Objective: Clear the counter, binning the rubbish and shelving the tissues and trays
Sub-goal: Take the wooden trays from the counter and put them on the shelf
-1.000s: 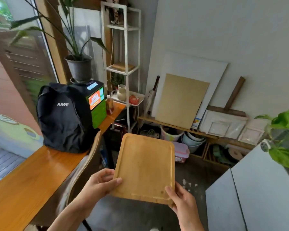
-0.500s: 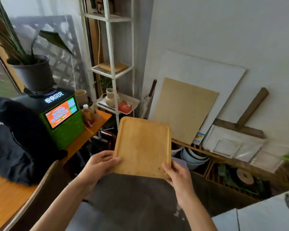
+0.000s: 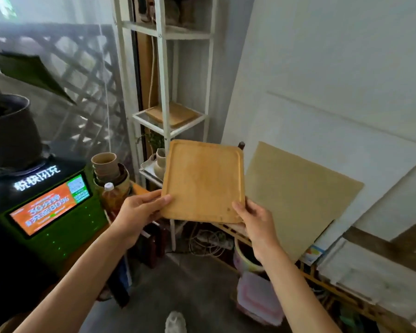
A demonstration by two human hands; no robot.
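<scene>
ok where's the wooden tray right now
In the head view the wooden tray is mid-frame, held in the air by both hands, left hand and right hand, in front of the white shelf unit.

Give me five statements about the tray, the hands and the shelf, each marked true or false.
1. Both hands hold the wooden tray. True.
2. The left hand grips the tray's far edge. False: it holds the near left corner.
3. A wooden board already lies on the white shelf unit. True.
4. The tray rests on the shelf. False: it is in the air, below that tier.
5. The right hand is empty. False: it holds the near right corner.
</scene>
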